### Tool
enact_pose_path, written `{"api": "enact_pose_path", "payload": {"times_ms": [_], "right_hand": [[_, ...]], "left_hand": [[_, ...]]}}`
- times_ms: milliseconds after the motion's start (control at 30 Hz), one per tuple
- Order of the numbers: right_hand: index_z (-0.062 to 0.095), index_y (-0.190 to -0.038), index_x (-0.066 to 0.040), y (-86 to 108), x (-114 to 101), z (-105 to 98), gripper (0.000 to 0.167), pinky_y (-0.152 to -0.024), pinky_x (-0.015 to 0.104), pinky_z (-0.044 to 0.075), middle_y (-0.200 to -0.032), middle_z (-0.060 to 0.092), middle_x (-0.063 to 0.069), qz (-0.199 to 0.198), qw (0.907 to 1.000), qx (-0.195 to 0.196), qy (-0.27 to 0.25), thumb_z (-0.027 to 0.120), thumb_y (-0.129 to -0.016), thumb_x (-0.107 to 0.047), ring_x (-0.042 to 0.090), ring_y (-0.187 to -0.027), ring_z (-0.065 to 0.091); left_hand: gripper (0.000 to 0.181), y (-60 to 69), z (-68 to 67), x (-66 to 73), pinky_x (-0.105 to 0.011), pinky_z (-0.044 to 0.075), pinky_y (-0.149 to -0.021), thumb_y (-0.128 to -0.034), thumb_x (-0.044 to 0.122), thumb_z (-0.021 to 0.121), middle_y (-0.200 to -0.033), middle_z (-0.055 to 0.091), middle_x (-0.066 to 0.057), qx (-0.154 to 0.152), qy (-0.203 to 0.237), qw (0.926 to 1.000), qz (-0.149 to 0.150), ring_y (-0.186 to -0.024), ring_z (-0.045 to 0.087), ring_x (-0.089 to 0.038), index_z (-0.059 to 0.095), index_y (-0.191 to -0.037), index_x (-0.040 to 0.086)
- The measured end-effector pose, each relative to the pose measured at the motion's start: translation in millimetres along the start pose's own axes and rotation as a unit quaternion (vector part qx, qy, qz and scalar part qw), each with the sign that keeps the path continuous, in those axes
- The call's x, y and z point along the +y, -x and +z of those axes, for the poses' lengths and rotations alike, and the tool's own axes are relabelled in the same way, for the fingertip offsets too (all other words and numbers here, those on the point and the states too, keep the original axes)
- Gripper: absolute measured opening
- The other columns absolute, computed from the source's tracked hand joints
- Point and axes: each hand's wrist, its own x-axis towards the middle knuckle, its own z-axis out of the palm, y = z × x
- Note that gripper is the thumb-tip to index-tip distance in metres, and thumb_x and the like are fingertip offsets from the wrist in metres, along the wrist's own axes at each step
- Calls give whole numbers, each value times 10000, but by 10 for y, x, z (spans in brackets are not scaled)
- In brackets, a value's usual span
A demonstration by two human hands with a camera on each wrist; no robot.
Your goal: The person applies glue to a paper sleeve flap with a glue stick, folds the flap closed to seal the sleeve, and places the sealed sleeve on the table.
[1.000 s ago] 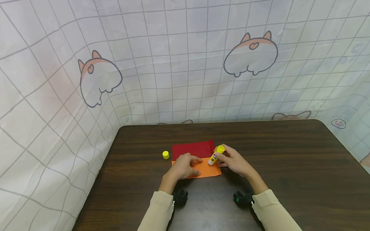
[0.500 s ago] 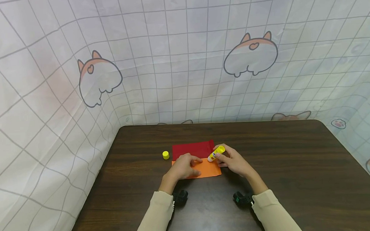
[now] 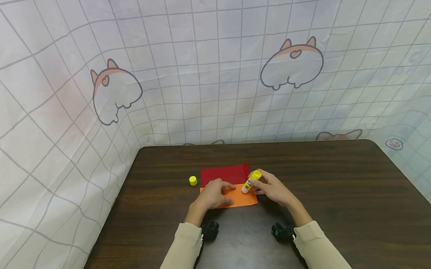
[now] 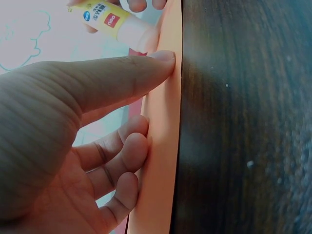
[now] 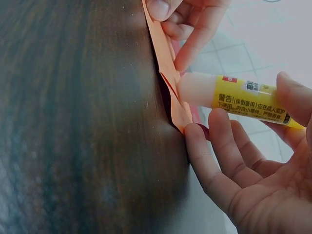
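My right hand (image 3: pixel 274 188) holds an uncapped yellow glue stick (image 5: pixel 248 100) between thumb and fingers, tilted, with its white end down at the orange paper (image 3: pixel 243 199). In the right wrist view that end meets the paper, and one fingertip touches the paper's lifted corner. On the left part of the same sheet my left hand (image 3: pixel 212 193) rests its thumb and fingertips, as the left wrist view shows. Behind the orange paper lies a dark red piece (image 3: pixel 223 174), seemingly paper, partly hidden by the left hand and the orange sheet.
A yellow cap (image 3: pixel 193 180) stands on the dark wood-grain table (image 3: pixel 335 193), left of the papers. A white gridded cloth (image 3: pixel 213 90) with cartoon animals hangs behind the table and along its sides.
The glue stick's end has moved away towards the orange paper's far edge, then back nearer me. My left hand and the papers have stayed in place.
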Motion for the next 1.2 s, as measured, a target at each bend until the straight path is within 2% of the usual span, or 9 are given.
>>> {"api": "enact_pose_path", "payload": {"times_ms": [567, 933, 1067, 1200], "right_hand": [[491, -1390, 81, -45, -50, -5, 536, -970, 451, 574, -1270, 576, 230, 337, 9993, 27, 143, 587, -1048, -321, 305, -1145, 662], [561, -1301, 73, -61, -73, -12, 443, -982, 473, 568, -1204, 626, 196, 291, 9993, -68, 242, 610, -1038, -281, 233, -1063, 663], [603, -1223, 45, -58, -82, -13, 363, -976, 481, 569, -1159, 617, 180, 262, 9991, -111, 306, 615, -1036, -266, 234, -1030, 662], [615, -1208, 39, -60, -89, -15, 345, -977, 485, 569, -1148, 606, 171, 250, 9990, -141, 341, 621, -1031, -258, 242, -1024, 660]], "left_hand": [[423, -60, -56, -33, -306, 473, -753, -839, 214, 853, -980, 651, -43, -37, 11, 10000, 54, -896, 532, -161, 751, -1248, 177], [429, -84, -73, -62, -289, 487, -745, -834, 222, 857, -992, 656, -40, -69, 22, 10000, 32, -901, 538, -155, 751, -1248, 187], [426, -88, -75, -63, -302, 493, -759, -835, 219, 857, -1006, 663, -47, -59, 39, 10000, 47, -910, 543, -160, 751, -1246, 181], [424, -92, -79, -59, -309, 488, -764, -836, 220, 856, -1002, 662, -46, -54, 40, 10000, 38, -909, 541, -161, 752, -1245, 180]]}}
